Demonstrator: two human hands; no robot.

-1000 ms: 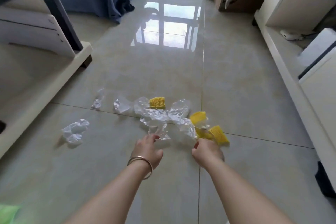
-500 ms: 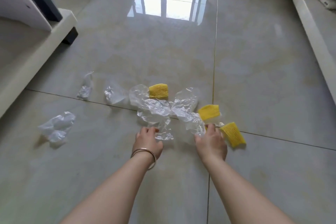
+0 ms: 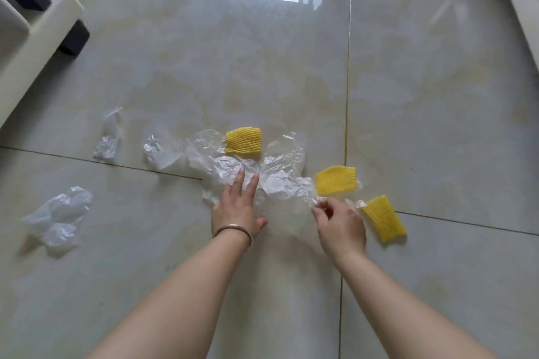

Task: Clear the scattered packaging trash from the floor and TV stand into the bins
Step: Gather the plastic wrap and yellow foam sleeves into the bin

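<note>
Head view of a glossy tiled floor (image 3: 423, 81) strewn with packaging trash. The landmark is the crumpled clear plastic film (image 3: 233, 166) at centre, lying across a dark grout line.

Left hand (image 3: 236, 207): palm down, fingers straight and spread, their tips resting on the near edge of the central film; nothing is clasped. A metal bangle (image 3: 233, 231) circles this wrist.

Right hand (image 3: 339, 223): to the right of the central film, thumb and forefinger curled together and pinching the trailing right end of a second clear film sheet (image 3: 284, 181), which touches the central film on its right side.

Three yellow ribbed foam sleeves: one (image 3: 243, 143) touching the far edge of the central film; one (image 3: 336, 180) to its right, just beyond the right hand's fingertips; one (image 3: 383, 218) furthest right, just beside the right hand's knuckles and apart from them.

Left of the central film lie three more pieces: a clear wrapper (image 3: 159, 151) just beside it, a thin twisted wrapper (image 3: 108, 140) further left, and a bunched clear bag (image 3: 59, 217) furthest left and nearer the camera.

A cream furniture base (image 3: 43, 29) stands far left of the film. No brand, label or writing is legible on any piece.
</note>
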